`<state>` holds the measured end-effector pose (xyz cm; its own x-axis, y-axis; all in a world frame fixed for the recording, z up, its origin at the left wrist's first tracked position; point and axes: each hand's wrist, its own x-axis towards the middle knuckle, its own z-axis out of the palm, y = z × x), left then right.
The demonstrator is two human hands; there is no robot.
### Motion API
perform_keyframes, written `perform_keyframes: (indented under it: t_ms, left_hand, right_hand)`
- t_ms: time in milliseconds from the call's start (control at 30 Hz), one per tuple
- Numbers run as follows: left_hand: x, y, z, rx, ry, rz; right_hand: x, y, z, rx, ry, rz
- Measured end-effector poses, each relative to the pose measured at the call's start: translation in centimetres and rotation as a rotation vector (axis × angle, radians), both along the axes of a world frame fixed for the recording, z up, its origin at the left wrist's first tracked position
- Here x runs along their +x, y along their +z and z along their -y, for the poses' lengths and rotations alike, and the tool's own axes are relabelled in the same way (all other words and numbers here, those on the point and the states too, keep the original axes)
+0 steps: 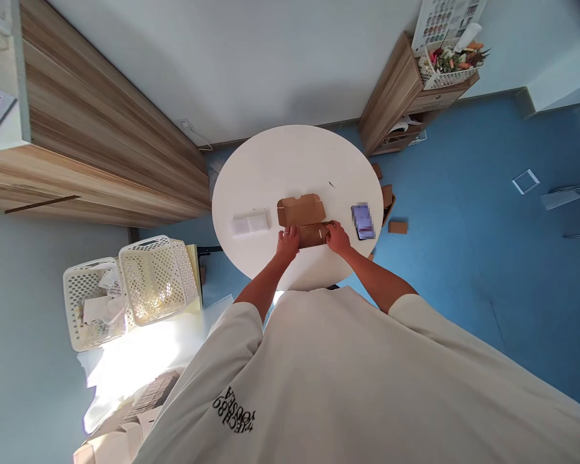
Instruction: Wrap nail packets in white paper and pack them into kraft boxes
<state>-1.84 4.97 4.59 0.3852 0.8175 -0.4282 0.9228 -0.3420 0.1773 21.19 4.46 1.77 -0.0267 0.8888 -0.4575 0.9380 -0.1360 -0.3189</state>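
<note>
A small brown cardboard box (312, 236) lies on the round white table (294, 151) close to its near edge. Its lid (301, 211) is folded back, away from me, with the side flaps spread. My left hand (288, 242) grips the box's left end, fingers bent over the wall. At the opposite end, my right hand (338, 238) holds the right wall, fingers at the rim. What lies inside the box is too small to make out. Left of it rests a white translucent packet (250, 223); to the right lies a phone (363, 221) with a blurred screen.
White perforated baskets (152, 283) stand at the left, one with papers in it. Small brown boxes (397, 227) are on the blue floor right of the table. A wooden cabinet (396, 96) with a basket of flowers (457, 61) stands at the back right; tall wooden cupboards (116, 129) line the left.
</note>
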Motion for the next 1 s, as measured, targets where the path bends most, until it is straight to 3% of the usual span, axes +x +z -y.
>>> perform_keyframes:
  t_ms: [400, 700, 1000]
  left_hand:
    - [0.1, 0.1, -0.2, 0.014, -0.014, -0.017]
    - [-0.1, -0.1, 0.0, 0.003, 0.024, 0.047]
    - [0.0, 0.0, -0.1, 0.004, 0.014, 0.03]
  right_hand:
    - [-2.9, 1.1, -0.2, 0.086, 0.048, -0.091]
    - [-3.0, 0.6, 1.0, 0.041, -0.103, -0.22]
    - [-2.9, 0.9, -0.2, -0.126, -0.198, -0.02]
